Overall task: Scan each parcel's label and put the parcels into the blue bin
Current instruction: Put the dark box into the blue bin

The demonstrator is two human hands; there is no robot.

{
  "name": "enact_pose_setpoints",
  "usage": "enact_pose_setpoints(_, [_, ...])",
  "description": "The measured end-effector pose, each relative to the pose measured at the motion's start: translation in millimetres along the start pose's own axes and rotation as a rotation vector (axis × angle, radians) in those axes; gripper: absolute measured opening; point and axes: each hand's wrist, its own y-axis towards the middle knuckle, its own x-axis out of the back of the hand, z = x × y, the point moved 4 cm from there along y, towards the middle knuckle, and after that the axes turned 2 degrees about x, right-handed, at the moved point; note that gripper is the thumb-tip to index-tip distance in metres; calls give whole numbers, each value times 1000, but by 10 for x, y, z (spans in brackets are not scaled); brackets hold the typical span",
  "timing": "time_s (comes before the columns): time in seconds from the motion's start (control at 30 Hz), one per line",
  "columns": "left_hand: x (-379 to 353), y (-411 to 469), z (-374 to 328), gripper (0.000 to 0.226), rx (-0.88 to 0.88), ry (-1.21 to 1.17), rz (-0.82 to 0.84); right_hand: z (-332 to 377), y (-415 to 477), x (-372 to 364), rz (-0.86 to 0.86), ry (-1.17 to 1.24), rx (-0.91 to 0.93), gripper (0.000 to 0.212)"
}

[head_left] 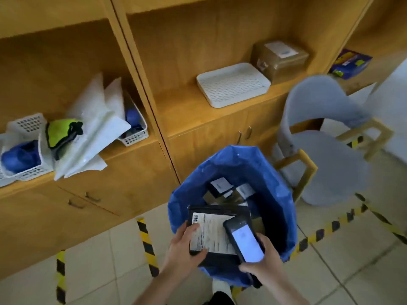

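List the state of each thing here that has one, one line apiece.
Left hand, grips the black parcel.
Right hand, holds the phone.
Phone, screen lit, over the label.
Black parcel, label up, over the blue bin.
Blue bin, open, parcels inside.
Brown box, closed, on the shelf.
Cabinet doors, shut.

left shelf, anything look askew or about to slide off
Yes. The white mailer bags lie in a loose tilted heap across the white baskets, corners overhanging the shelf's front edge. The green and black item sits wedged among them.
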Motion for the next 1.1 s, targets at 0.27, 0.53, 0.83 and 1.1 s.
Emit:
enact_pose_setpoints(0.27, [-769, 1600, 158, 70, 36, 22, 113, -140, 1814, 13, -58, 29, -115, 92])
enact_pose_setpoints(0.53, [-1087, 2581, 142, 69, 16, 77, 140, -53, 2864, 28, -31, -172, -45, 94])
enact_pose_setpoints(0.83, [-938, 2248, 254, 68, 100, 163, 161, -60, 2565, -1, 70, -279, -71, 90])
enact_pose_setpoints(1.1, [-197, 1533, 309, 57, 204, 111, 1, 476, 1845, -275, 159, -353, 101, 90])
